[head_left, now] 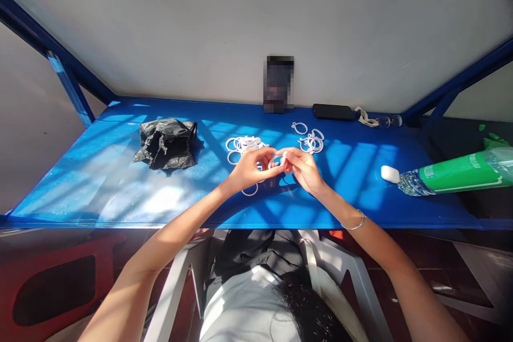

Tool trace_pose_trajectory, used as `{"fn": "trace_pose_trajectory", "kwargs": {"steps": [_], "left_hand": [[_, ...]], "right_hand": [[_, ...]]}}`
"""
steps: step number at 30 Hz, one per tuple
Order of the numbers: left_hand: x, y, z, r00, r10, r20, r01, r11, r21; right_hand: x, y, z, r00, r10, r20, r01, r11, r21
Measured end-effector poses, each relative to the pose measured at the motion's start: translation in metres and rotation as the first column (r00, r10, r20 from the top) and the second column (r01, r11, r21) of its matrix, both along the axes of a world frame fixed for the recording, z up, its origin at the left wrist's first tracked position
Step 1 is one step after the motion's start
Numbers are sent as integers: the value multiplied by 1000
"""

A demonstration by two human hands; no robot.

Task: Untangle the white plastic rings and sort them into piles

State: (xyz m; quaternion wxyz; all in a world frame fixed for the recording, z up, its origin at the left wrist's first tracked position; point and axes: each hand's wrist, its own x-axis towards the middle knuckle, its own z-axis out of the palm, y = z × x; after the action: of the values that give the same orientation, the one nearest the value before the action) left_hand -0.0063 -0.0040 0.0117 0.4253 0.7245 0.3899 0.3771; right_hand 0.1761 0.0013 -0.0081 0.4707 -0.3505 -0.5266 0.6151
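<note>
Between my two hands, above the blue table, is a white plastic ring (276, 161). My left hand (256, 164) pinches its left side with thumb and fingers. On the other side, my right hand (301, 166) grips the ring near a small knob-like part. Behind my left hand lies a pile of white rings (245, 144), partly covered by that hand. One loose ring (250, 192) rests just below my left hand. A smaller group of rings (312, 141) lies beyond my right hand, with a single ring (300, 128) beside it.
A crumpled black plastic bag (166, 144) stands open at left on the blue table (216, 208). Against the wall leans a pixelated dark object (278, 84). A black phone (334, 112), a strap (366, 117), a white case (390, 174) and a green-labelled bottle (460, 173) are at right.
</note>
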Motion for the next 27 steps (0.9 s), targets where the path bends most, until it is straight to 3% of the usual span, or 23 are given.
{"fn": "trace_pose_trajectory", "kwargs": {"steps": [5, 13, 17, 22, 27], "left_hand": [[0, -2, 5, 1000, -13, -28, 13, 1000, 4], [-1, -3, 7, 996, -28, -87, 34, 997, 73], [-5, 1, 3, 982, 66, -175, -17, 964, 266], [-20, 10, 2, 926, 247, -287, -87, 878, 471], [-38, 24, 5, 863, 399, -309, -208, 839, 502]], "right_hand": [[5, 2, 0, 999, 24, -44, -27, 996, -80], [3, -1, 0, 997, 54, -53, -57, 997, -60], [2, -1, 1, 999, 40, -16, -40, 999, -17], [7, 4, 0, 999, 27, 37, -29, 998, 48], [9, 6, 3, 999, -18, 44, 17, 1000, 13]]}}
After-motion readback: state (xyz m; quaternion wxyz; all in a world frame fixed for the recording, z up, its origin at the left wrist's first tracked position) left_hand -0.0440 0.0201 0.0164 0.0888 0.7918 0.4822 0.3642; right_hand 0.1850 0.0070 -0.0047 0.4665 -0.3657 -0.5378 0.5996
